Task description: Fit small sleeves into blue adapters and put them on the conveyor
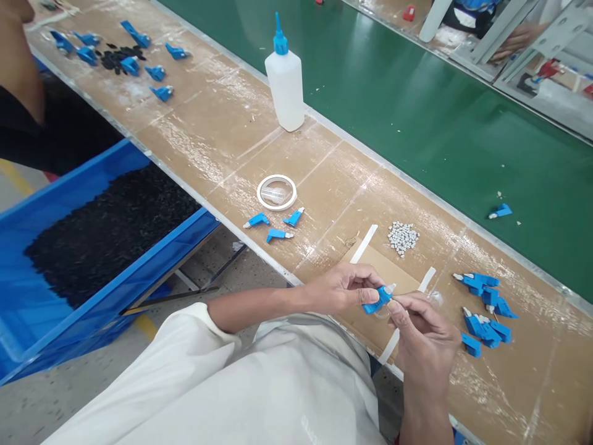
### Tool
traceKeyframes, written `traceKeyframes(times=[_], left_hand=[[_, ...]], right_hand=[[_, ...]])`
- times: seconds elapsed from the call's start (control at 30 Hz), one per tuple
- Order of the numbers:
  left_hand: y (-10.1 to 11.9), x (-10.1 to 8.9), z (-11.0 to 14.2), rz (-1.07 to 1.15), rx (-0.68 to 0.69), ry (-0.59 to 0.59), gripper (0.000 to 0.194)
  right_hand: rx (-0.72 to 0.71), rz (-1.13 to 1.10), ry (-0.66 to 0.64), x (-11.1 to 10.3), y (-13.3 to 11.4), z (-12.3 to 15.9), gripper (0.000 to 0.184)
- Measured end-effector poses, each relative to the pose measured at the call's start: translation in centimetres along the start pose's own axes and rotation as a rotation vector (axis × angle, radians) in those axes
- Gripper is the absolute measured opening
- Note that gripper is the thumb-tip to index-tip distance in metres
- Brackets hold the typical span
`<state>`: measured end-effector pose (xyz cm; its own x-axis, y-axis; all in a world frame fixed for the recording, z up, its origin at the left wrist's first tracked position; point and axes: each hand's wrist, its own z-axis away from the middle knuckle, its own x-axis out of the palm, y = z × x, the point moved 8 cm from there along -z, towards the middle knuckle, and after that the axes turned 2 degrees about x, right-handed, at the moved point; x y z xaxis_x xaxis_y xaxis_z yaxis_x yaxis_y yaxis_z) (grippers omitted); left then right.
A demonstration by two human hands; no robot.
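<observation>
Between the thumb and fingers of my left hand [340, 290] is a small blue plastic part [380, 299] with a whitish tip, held low over the table's front edge. My right hand [424, 330] is closed in a pinch right against that part's lower right side; what its fingertips grip is too small to make out. Under my hands lies a cardboard sheet [386, 266] with white tape strips. Just beyond it sits a pile of small grey-white pieces [403, 238]. To the right, several similar blue parts [484, 334] lie in a loose heap.
A white bottle with a blue nozzle [285, 86] stands by the green conveyor belt [393, 105]. A tape roll [277, 193] lies left of my hands, near three blue parts [278, 235]. A blue bin [185, 232] of black pieces stands below the table. Another person's arm [21, 62] is at far left.
</observation>
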<state>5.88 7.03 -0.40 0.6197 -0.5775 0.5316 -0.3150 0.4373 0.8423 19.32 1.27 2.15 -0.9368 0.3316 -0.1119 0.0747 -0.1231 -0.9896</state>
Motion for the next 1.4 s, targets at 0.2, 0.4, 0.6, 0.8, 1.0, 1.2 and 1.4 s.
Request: traceKeyframes(times=[0.2, 0.4, 0.6, 0.8, 1.0, 1.2, 1.4], left_hand=[[-0.6, 0.8, 0.1, 0.164, -0.120, -0.060, 0.045], [0.0, 2.3, 0.4, 0.237, -0.161, -0.091, 0.045], [-0.3, 2.9, 0.1, 0.281, -0.199, -0.083, 0.045], [-0.7, 2.6, 0.3, 0.269, -0.238, -0.059, 0.049], [-0.5, 2.8, 0.4, 0.243, -0.245, -0.062, 0.050], [0.4, 4.2, 0.3, 0.231, -0.202, -0.088, 0.051], [0.2, 4.9, -0.7, 0.155, -0.177, -0.077, 0.050]], right_hand=[[0.229, -0.389, -0.189, 1.6, 1.6, -1.0, 0.019], [0.337, -0.469, -0.230, 2.0, 2.0, -0.2, 0.032], [0.306, -0.496, -0.258, 2.1, 1.7, 0.2, 0.036], [0.284, -0.507, -0.310, 3.0, 1.7, 0.5, 0.025], [0.271, -0.475, -0.253, 2.8, 1.8, 1.0, 0.024], [0.226, -0.500, -0.245, 1.3, 2.4, 1.1, 0.047], [0.222, -0.569, -0.178, 0.3, 2.6, 0.8, 0.036]])
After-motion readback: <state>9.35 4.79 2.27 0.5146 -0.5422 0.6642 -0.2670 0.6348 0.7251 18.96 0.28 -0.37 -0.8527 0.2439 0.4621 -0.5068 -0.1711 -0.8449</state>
